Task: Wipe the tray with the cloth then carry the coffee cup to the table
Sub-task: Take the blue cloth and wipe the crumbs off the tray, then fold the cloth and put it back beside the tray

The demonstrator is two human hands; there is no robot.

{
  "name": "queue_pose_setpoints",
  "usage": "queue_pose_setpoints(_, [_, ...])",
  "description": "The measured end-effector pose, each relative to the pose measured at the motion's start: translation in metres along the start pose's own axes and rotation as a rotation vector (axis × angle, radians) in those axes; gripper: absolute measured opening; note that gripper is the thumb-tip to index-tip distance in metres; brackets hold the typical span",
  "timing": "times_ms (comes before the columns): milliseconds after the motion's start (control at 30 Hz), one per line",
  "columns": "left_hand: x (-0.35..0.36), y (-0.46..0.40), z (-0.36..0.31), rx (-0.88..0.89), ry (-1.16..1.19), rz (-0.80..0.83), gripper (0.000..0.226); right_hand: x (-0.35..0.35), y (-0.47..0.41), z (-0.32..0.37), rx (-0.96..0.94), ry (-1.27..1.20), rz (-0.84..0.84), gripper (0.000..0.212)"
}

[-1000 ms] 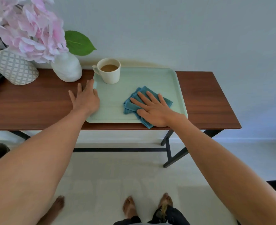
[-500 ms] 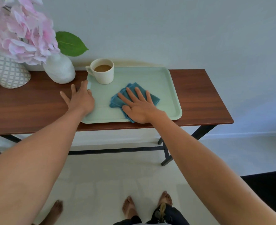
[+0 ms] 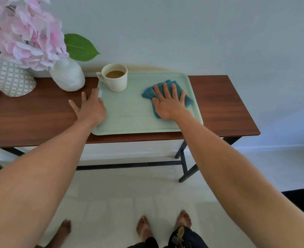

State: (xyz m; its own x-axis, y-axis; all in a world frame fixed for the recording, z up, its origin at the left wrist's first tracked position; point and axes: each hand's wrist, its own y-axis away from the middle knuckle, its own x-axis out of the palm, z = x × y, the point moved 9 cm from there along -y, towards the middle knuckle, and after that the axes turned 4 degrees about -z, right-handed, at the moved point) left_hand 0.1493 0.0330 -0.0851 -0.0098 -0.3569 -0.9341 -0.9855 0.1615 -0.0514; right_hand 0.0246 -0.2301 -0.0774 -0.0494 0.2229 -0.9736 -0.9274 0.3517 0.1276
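A pale green tray [image 3: 129, 111] lies on a dark wooden console table [image 3: 228, 108]. At the tray's far left corner stands a cream coffee cup [image 3: 116, 81] with coffee in it, its handle pointing left. A folded blue cloth [image 3: 147, 93] lies on the tray's right half. My right hand [image 3: 169, 104] presses flat on the cloth, fingers spread and pointing toward the wall. My left hand [image 3: 90, 108] rests flat on the table, its fingers overlapping the tray's left rim, about a hand's width in front of the cup.
A white vase [image 3: 67, 76] with pink flowers [image 3: 22, 33] stands just left of the cup. A patterned vase [image 3: 10, 77] sits further left. The wall runs right behind the table. Bare feet [image 3: 144, 228] stand on the pale floor below.
My right hand has slid the cloth from the tray's middle to its right side, further from me. My left hand has stayed on the tray's left rim.
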Motion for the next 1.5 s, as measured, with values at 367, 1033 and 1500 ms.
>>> queue_pose_setpoints(367, [0.002,-0.002,0.001,-0.015,0.007,-0.003,0.053,0.026,0.072,0.024,0.386,-0.088,0.088,0.076])
queue_pose_setpoints(1033, [-0.071,0.069,-0.106,0.32,0.819,-0.153,0.058,-0.053,0.078,0.027,0.076,-2.212,0.481,0.03])
queue_pose_setpoints(1500, [-0.088,0.056,-0.219,0.353,0.891,0.154,0.039,-0.08,0.056,-0.051,-0.041,-2.152,0.445,0.081])
